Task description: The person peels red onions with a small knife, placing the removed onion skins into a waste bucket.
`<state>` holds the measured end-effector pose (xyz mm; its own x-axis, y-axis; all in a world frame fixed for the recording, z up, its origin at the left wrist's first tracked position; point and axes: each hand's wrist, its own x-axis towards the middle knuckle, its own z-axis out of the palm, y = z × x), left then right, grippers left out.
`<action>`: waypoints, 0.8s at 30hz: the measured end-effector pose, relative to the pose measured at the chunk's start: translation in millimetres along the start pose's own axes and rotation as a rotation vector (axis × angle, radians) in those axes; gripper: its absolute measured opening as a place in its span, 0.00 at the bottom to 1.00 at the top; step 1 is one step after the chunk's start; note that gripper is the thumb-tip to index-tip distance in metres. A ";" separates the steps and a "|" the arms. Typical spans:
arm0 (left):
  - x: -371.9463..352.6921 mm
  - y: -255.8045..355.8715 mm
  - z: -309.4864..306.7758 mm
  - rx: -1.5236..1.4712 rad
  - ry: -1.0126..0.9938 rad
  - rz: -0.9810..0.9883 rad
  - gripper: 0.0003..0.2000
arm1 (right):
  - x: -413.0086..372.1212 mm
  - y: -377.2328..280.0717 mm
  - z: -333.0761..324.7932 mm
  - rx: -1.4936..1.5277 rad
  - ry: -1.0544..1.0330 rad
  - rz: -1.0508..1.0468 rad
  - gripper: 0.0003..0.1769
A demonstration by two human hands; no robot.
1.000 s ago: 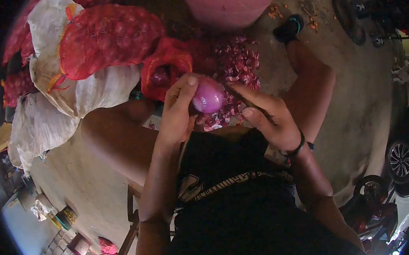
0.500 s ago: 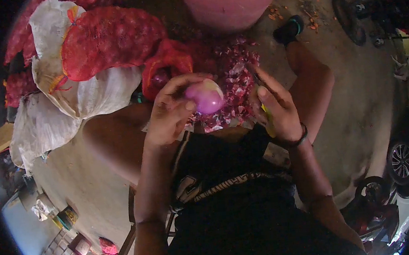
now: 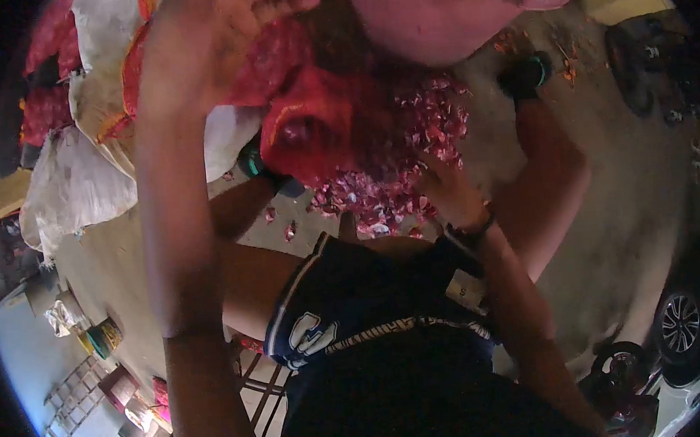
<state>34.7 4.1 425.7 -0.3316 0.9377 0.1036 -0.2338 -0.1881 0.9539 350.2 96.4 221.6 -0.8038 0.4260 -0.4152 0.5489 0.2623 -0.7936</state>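
My left hand (image 3: 251, 18) reaches far forward at the upper left, over the red mesh onion bags (image 3: 270, 66) and left of the pink tub (image 3: 433, 18). Its fingers are stretched out and somewhat blurred, with no onion showing in them. My right hand (image 3: 452, 195) is low over the loose onion skins (image 3: 377, 200) between my legs. Its fingers look curled, and whatever they hold is hidden. An opened red mesh bag (image 3: 304, 136) stands in front of me with an onion (image 3: 299, 130) dimly visible in its mouth.
White sacks (image 3: 72, 189) lie at the left beside more red mesh bags (image 3: 50, 113). My feet rest on the floor either side of the skins. A car wheel (image 3: 682, 325) and a motorbike (image 3: 620, 370) are at the right.
My left hand has swung forward and up from my lap, and the peeled onion it held is out of sight. My right hand has lowered toward the skins; its yellow-handled tool no longer shows.
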 end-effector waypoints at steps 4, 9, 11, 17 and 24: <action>-40.5 -68.0 -16.6 0.805 -0.034 -0.464 0.13 | 7.3 -11.5 -7.1 0.098 0.014 0.000 0.28; -118.1 -246.3 -121.2 1.069 -0.229 -0.726 0.11 | 16.4 13.7 11.9 -0.096 0.018 -0.184 0.24; -124.3 -296.0 -131.3 1.081 0.012 -0.565 0.10 | 18.8 5.7 10.1 -0.067 -0.016 -0.203 0.23; -90.6 -349.9 -143.0 1.480 -0.290 -0.634 0.13 | 34.0 1.0 -2.0 0.050 0.027 -0.110 0.22; -59.8 -365.1 -133.0 1.566 -0.376 -0.744 0.13 | 40.0 2.7 -5.8 0.054 -0.144 -0.069 0.19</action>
<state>18.3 -22.1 33.8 -0.3117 0.7391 -0.5972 0.8610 0.4855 0.1515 321.0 119.2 205.4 -0.8659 0.2787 -0.4153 0.4812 0.2376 -0.8438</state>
